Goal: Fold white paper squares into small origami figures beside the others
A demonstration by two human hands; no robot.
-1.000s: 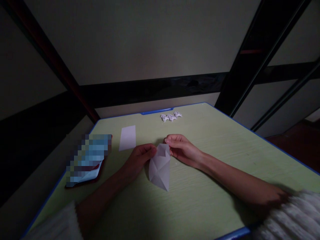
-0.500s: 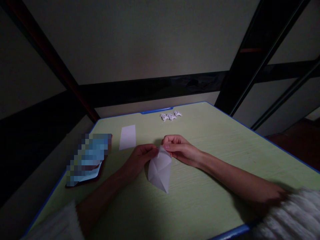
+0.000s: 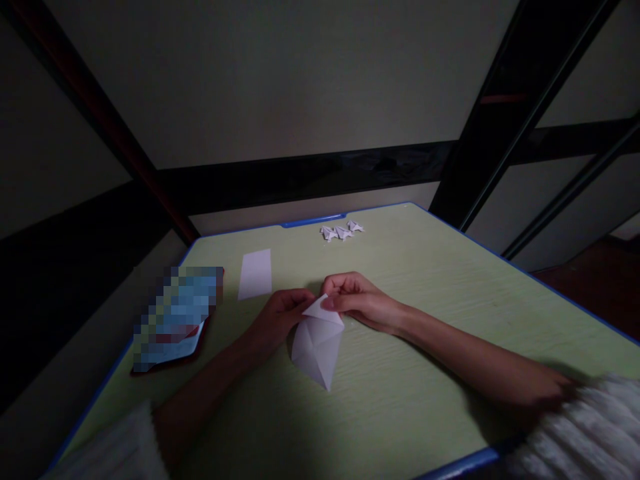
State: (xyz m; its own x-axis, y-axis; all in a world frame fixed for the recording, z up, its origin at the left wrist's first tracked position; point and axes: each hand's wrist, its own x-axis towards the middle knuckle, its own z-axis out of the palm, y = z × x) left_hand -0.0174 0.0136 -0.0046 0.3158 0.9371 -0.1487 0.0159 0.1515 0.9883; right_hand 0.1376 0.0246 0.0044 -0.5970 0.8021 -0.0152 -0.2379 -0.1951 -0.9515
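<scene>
A creased white sheet of paper (image 3: 318, 343) is held between both hands above the table, its top drawn into a triangular point and its lower corner hanging free. My left hand (image 3: 286, 312) pinches the upper left edge, with its fingertips partly behind the paper. On the right side, my right hand (image 3: 357, 298) grips the top, its thumb pressed on the front of the triangular part and the other fingers curled behind.
The pale green table (image 3: 430, 360) has a blue rim. A blank white paper (image 3: 255, 274) lies left of centre, near a blurred flat blue item with a dark red edge (image 3: 187, 327). Three small folded paper figures (image 3: 343, 232) stand at the back, before a cabinet panel (image 3: 300, 87).
The paper's top has gone from an open, squarish edge to a closed point. My right hand has shifted slightly left, its thumb now over the front, and the lower corner has swung a little left.
</scene>
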